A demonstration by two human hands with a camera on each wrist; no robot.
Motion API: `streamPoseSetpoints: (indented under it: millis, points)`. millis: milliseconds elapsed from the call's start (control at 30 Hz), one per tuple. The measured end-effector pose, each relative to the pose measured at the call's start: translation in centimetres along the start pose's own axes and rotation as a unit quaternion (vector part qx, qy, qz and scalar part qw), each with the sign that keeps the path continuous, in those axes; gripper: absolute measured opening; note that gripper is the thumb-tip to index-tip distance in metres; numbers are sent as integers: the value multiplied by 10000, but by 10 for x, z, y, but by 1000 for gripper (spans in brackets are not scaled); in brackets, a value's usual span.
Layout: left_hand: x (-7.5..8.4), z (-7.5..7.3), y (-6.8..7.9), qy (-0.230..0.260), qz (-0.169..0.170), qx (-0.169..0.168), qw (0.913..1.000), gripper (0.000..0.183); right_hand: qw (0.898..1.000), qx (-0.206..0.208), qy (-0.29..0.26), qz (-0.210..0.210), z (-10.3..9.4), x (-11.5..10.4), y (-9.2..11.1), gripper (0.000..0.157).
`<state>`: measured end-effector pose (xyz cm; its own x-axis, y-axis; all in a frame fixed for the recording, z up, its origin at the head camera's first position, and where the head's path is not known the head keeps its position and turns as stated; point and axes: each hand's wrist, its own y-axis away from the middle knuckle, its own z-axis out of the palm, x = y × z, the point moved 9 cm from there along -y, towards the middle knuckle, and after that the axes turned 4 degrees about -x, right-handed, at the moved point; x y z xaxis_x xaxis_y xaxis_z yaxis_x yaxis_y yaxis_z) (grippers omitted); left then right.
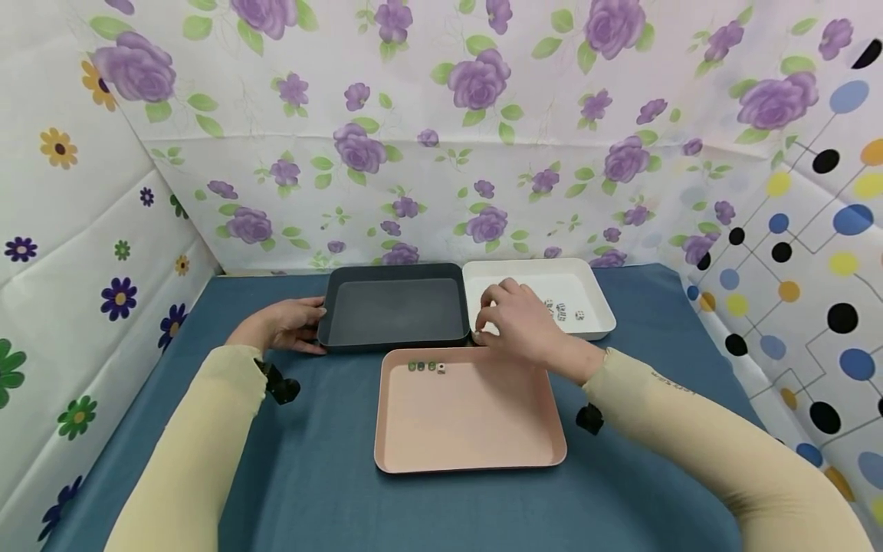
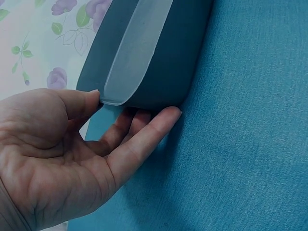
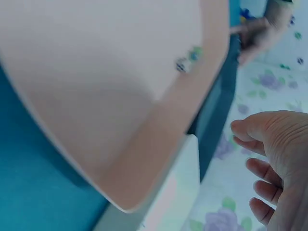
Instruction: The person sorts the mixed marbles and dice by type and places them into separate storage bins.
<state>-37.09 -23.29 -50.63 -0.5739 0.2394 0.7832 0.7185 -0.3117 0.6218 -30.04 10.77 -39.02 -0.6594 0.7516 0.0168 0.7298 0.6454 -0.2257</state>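
Pink tray (image 1: 469, 429) nearest; near its far edge, a row of three small green and blue pieces (image 1: 421, 366) ending in a white die (image 1: 441, 368). Right hand (image 1: 513, 318), fingers curled, above near edge of white tray (image 1: 569, 277); cannot tell if anything is pinched. Dark-marked small pieces (image 1: 561, 311) lie in that tray. Left hand (image 1: 295, 326) grips left end of dark tray (image 1: 396, 307), thumb at rim. Blue cloth covers tabletop (image 1: 310, 460); floral sheet (image 1: 428, 92) behind.
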Motion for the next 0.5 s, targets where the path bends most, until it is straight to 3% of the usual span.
streamPoseSetpoints:
  millis: [233,500]
  points:
    - [1,1,-1,-26,58,-29,10000,61,9992,173,-132,342,-17,18,-19,7]
    - [1,2,3,-135,55,-40,9999,60,9987,85,-27,499,-10,23,-43,12]
